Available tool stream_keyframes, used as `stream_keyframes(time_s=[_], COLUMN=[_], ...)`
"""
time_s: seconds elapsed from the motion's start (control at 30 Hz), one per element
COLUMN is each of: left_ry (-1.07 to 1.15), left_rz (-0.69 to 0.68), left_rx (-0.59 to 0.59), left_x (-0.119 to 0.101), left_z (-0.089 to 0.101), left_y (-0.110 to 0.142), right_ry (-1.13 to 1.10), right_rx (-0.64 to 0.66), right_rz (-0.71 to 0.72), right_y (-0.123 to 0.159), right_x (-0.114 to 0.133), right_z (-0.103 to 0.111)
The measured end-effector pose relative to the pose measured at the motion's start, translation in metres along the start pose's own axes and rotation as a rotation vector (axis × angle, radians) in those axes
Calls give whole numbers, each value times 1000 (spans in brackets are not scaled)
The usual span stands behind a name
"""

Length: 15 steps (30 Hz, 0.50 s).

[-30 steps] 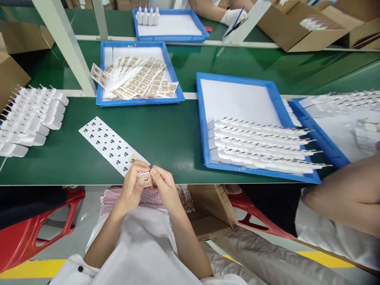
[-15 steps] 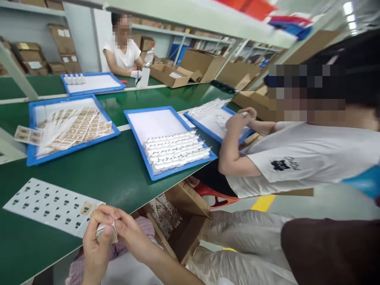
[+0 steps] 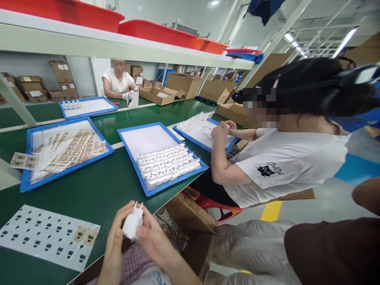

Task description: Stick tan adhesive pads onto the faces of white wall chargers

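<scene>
A white two-pin plug charger [image 3: 133, 224] is held between my two hands above my lap, its pins pointing up and away. My left hand [image 3: 114, 237] grips it from the left side. On its right side are the fingers and thumb of my right hand [image 3: 152, 235]. Left of my hands, a white sticker sheet [image 3: 44, 237] with dark cut-out gaps lies on the green table [image 3: 118, 178]; two tan stickers [image 3: 90, 236] show at its right end. Ahead, a blue-rimmed tray [image 3: 135, 148] holds rows of similar white chargers [image 3: 166, 166].
Another blue-rimmed tray [image 3: 25, 174] at left is heaped with tan sticker strips [image 3: 74, 146]. A co-worker [image 3: 285, 158] sits at right by a third tray [image 3: 190, 133]; another person [image 3: 118, 81] works across the table. Below the edge stands a cardboard box [image 3: 192, 221] with scraps.
The head view has tilted upward. Both hands have shifted right, and the charger has turned so its body and pins show plainly. The sticker sheet's right end is now uncovered.
</scene>
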<state>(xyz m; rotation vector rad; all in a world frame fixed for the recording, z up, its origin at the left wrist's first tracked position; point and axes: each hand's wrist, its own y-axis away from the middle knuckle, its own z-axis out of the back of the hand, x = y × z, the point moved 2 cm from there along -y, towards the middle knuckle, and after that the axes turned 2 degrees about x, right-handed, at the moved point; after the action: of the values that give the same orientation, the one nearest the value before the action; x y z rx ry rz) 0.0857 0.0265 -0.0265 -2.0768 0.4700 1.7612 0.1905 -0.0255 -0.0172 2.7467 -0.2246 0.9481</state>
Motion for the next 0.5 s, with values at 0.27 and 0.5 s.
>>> stream_keyframes(time_s=[0.27,0.5], left_ry=[-393,-612], left_rz=[47,-48], left_rx=[-314,-541], left_x=[4,12], left_z=[118,181], left_y=[3,24], right_ry=[1391,1887], right_rx=[-203,-388], right_rz=[392,211], right_y=[-112,-216], right_x=[169,192], right_z=[-1,-7])
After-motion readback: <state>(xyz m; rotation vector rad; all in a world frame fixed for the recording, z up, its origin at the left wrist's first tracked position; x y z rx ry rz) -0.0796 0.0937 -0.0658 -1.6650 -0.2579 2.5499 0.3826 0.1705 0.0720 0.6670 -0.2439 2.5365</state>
